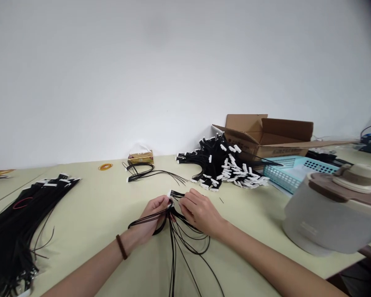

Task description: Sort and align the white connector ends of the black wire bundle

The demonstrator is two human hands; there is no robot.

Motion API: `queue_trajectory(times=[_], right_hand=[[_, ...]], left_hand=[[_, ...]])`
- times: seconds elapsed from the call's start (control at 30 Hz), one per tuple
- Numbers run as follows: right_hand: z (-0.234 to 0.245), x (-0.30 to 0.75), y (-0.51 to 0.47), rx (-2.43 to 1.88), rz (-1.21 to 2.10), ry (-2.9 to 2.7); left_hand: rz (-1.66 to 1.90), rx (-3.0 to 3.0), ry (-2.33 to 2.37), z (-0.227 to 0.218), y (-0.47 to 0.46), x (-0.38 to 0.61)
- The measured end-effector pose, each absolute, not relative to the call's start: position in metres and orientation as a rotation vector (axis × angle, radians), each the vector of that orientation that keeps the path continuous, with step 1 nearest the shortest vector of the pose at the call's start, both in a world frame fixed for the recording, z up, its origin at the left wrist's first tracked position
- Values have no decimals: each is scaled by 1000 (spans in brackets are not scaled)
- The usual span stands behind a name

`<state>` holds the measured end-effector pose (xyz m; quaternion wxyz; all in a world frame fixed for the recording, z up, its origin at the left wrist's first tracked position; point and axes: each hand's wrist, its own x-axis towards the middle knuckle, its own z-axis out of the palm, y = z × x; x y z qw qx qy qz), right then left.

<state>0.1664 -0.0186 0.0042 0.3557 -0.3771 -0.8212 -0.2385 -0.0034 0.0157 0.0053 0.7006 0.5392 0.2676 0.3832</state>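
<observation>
A black wire harness (pixel 173 239) with white connectors is between my two hands above the table, its loose wires hanging toward me. My left hand (pixel 153 216), with a brown band at the wrist, pinches it near a white connector (pixel 169 193). Closed around black wires just right of that connector is my right hand (pixel 200 209); its fingertips are partly hidden. Behind my hands lies another black harness (pixel 142 172) with white connectors, its wire ends fanned to the right.
Bundled black harnesses (pixel 21 218) lie at left, and a heap of them (pixel 219 165) at back right. An open cardboard box (pixel 278 134), a turquoise basket (pixel 281 175) and a large grey bottle (pixel 327 214) stand right. Yellow rubber bands (pixel 105 166) and a tissue pack (pixel 141 156) are at the back.
</observation>
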Motion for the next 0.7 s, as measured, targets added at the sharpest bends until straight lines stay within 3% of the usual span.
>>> queue_trajectory(times=[0.7], right_hand=[[3, 164, -20, -1017, -703, -2062]], left_hand=[[771, 1356, 631, -2, 21, -4]])
